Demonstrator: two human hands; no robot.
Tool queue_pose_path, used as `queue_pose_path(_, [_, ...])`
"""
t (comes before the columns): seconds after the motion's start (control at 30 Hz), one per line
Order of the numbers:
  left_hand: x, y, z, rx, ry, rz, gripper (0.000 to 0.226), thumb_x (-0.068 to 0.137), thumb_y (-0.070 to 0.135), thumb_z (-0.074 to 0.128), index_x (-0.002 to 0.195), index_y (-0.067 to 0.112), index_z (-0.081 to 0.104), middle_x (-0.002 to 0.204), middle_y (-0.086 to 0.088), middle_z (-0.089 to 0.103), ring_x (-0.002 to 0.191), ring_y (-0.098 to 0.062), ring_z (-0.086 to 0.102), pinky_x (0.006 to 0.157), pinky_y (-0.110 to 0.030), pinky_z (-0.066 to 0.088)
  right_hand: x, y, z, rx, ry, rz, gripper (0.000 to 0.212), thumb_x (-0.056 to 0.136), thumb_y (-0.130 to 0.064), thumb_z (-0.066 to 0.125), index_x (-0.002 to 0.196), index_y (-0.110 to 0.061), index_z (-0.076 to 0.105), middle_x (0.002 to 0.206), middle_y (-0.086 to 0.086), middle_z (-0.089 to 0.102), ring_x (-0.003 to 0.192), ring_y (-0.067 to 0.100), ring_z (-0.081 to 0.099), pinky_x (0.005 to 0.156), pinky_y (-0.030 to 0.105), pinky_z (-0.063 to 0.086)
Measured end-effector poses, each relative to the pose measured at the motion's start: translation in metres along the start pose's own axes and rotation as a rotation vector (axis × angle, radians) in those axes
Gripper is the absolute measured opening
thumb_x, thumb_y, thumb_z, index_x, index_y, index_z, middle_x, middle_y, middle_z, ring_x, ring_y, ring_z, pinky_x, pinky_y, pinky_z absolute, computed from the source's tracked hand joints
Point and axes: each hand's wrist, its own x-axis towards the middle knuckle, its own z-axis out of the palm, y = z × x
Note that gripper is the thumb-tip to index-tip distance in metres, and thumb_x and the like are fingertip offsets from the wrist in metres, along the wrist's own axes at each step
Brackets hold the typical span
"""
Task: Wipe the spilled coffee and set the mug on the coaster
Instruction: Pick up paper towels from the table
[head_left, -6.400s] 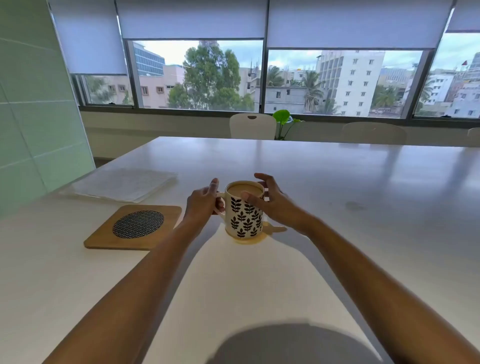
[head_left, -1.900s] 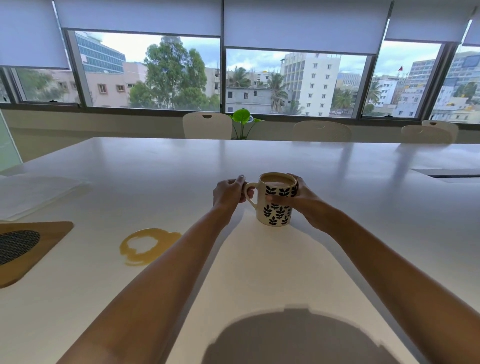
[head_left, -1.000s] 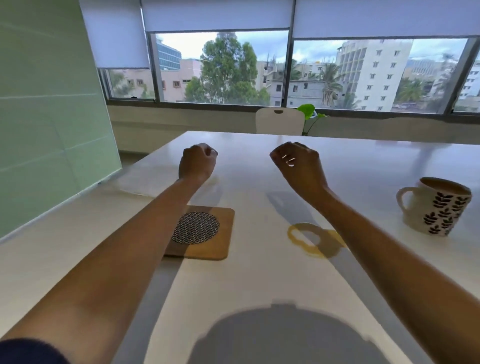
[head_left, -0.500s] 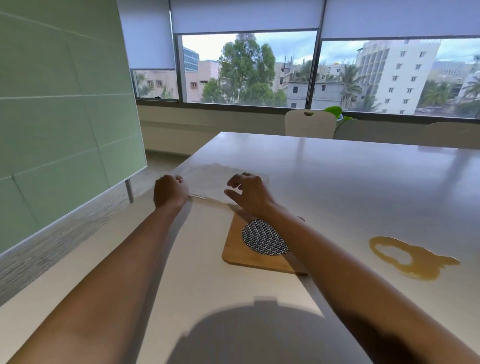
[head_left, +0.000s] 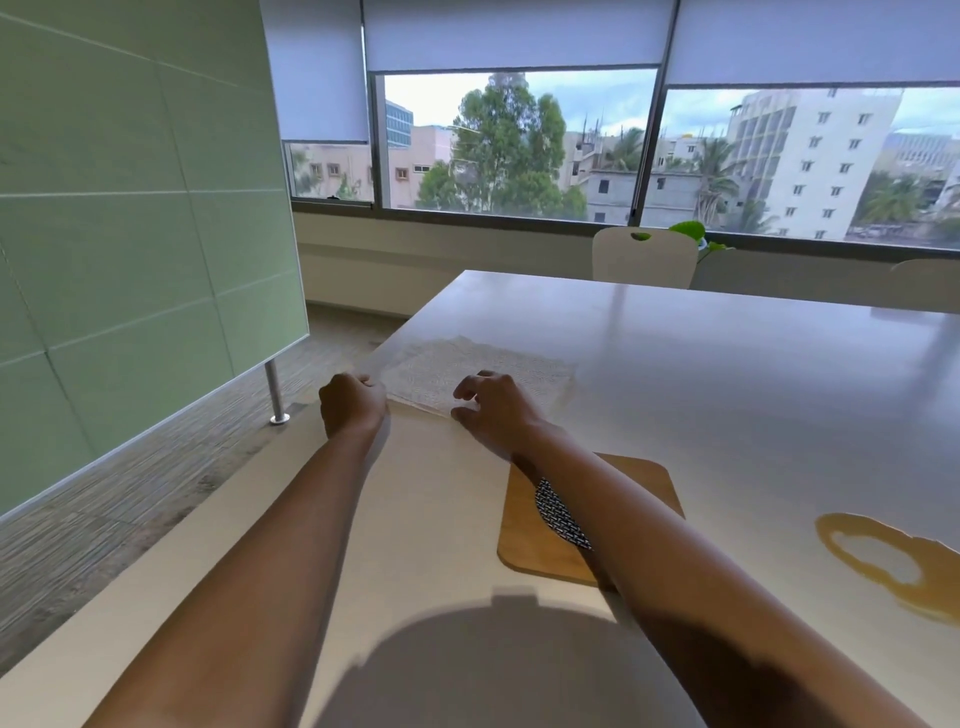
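A white paper towel lies flat near the table's left edge. My left hand is curled into a fist at the towel's near-left corner, its fingertips hidden. My right hand sits on the towel's near edge, fingers bent on top and thumb at the edge. Behind my right hand lies the wooden coaster with a dark woven centre, half covered by my right forearm. The tan coffee spill, a ring-shaped puddle, is on the table at the far right. The mug is out of view.
The white table runs far back toward the windows. A green glass partition on a metal post stands just left of the table. White chairs and a small plant line the far side.
The mug was moved right off the spill and released. My view swung left, and both hands travelled over the coaster to the paper towel, where they have now settled on its near edge.
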Motion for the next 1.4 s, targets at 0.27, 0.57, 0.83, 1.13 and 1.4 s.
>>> queue_pose_path(0.27, [0.008, -0.001, 0.002, -0.032, -0.026, -0.031, 0.030, 0.088, 0.008, 0.054, 0.115, 0.005, 0.068, 0.122, -0.018, 0.066, 0.117, -0.032, 0.058, 0.101, -0.034, 0.046, 0.010, 0.007, -0.001, -0.021, -0.030, -0.005, 0.022, 0.089, -0.025, 0.061, 0.100, -0.009, 0.069, 0.104, 0.009, 0.066, 0.094, 0.022, 0.062, 0.079, 0.029, 0.049])
queue_pose_path(0.57, [0.011, -0.001, 0.007, -0.081, 0.020, 0.016, 0.028, 0.089, 0.011, 0.055, 0.111, 0.004, 0.069, 0.116, -0.018, 0.068, 0.111, -0.031, 0.062, 0.092, -0.031, 0.047, 0.041, -0.026, 0.006, 0.080, -0.032, 0.061, 0.030, 0.089, -0.028, 0.061, 0.111, -0.007, 0.065, 0.112, 0.013, 0.068, 0.101, 0.026, 0.063, 0.089, 0.033, 0.050])
queue_pose_path(0.83, [0.019, -0.005, 0.010, -0.309, -0.024, -0.005, 0.024, 0.084, 0.008, 0.056, 0.098, 0.012, 0.074, 0.102, -0.011, 0.074, 0.096, -0.024, 0.068, 0.086, -0.030, 0.053, 0.055, -0.051, 0.038, 0.169, 0.004, 0.127, 0.049, 0.086, -0.041, 0.061, 0.123, -0.009, 0.058, 0.120, 0.013, 0.064, 0.108, 0.030, 0.061, 0.081, 0.032, 0.047])
queue_pose_path(1.13, [0.027, -0.007, 0.013, -0.591, -0.117, -0.137, 0.018, 0.073, 0.000, 0.057, 0.078, 0.007, 0.073, 0.081, -0.016, 0.071, 0.063, -0.025, 0.064, 0.067, -0.033, 0.055, 0.060, -0.055, 0.036, 0.218, 0.125, 0.216, 0.025, 0.088, -0.019, 0.052, 0.101, -0.008, 0.070, 0.101, 0.018, 0.071, 0.095, 0.033, 0.065, 0.070, 0.026, 0.044])
queue_pose_path(1.4, [0.032, -0.009, 0.013, -0.656, -0.063, -0.193, 0.017, 0.079, -0.001, 0.063, 0.071, 0.011, 0.072, 0.075, -0.011, 0.070, 0.053, -0.013, 0.068, 0.050, -0.023, 0.058, 0.048, -0.052, 0.024, 0.349, 0.271, 0.127, 0.022, 0.089, 0.000, 0.045, 0.100, -0.010, 0.062, 0.091, 0.020, 0.069, 0.079, 0.033, 0.064, 0.062, 0.030, 0.044])
